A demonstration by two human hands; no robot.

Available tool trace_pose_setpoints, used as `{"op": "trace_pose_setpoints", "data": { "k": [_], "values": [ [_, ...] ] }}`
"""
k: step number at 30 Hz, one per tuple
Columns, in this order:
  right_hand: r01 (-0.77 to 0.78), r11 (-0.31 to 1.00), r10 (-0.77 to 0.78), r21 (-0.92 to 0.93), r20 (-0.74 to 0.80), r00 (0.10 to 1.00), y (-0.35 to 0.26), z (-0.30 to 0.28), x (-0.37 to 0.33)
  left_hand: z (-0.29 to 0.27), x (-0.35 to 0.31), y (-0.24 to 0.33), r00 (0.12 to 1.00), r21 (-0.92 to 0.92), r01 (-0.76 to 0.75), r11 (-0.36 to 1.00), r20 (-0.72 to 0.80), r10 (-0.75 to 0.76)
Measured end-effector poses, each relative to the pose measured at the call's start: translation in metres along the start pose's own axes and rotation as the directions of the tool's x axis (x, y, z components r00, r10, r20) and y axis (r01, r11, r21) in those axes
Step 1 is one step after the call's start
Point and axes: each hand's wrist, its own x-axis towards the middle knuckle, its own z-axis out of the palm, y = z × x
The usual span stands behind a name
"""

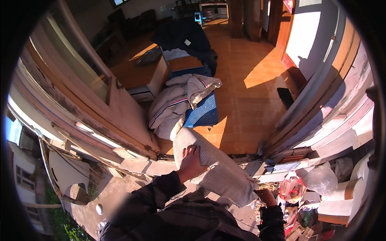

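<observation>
"Hands first, please: where is each one?"

"The left hand (193,164) lies on the upper side of a cream textured pad (225,174), with its fingers bent. I cannot tell if these fingers grip the fabric. The right hand (266,197) is at the near right corner of the same pad. It seems to touch there, but how much it is closed, I cannot tell."

"And the pad itself, how is it placed?"

"It is in front of the person, slanting from far left to near right, and in this view it crosses over the door sill (163,156)."

"What is just beyond its far end?"

"A white garment (169,110) with striped trim, heaped over a blue thing (207,112). Farther there is a dark cloth (185,40), and to the left of it a low worktop (138,74) with an orange top."

"And more outward?"

"The orange tiled floor (245,116) carries patches of sunlight, and a small blue stool (198,17) stands far inside. On the near right, a red bag (292,186) lies beside a clear plastic bag (323,179). On the near left there is a white panel (68,172)."
</observation>
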Motion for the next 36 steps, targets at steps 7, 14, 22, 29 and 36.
{"op": "trace_pose_setpoints", "data": {
  "k": [7,14,22,29,36],
  "values": [
    [0.122,0.992,-0.119,0.028,-0.103,0.988,-0.023,-0.044,-0.070,0.002,0.003,-0.009,0.998,0.029,-0.008,1.000,-0.057,0.010],
    [0.032,0.932,0.080,0.362,-0.290,0.954,-0.010,0.092,-0.038,0.007,0.004,-0.011,0.999,-0.036,-0.026,0.999,-0.048,0.024],
    [-0.008,0.981,0.053,0.194,-0.229,0.972,0.007,0.114,0.034,0.007,-0.005,-0.004,0.998,-0.030,-0.053,0.998,-0.019,0.052],
    [0.258,0.946,-0.251,0.196,-0.058,0.966,0.021,0.012,0.001,0.001,-0.008,-0.019,0.999,-0.021,-0.025,0.999,-0.022,0.024],
    [-0.142,0.609,0.058,0.780,0.135,0.989,0.039,0.000,-0.054,-0.002,-0.006,-0.034,1.000,-0.011,-0.003,1.000,-0.016,0.003]
  ]
}}
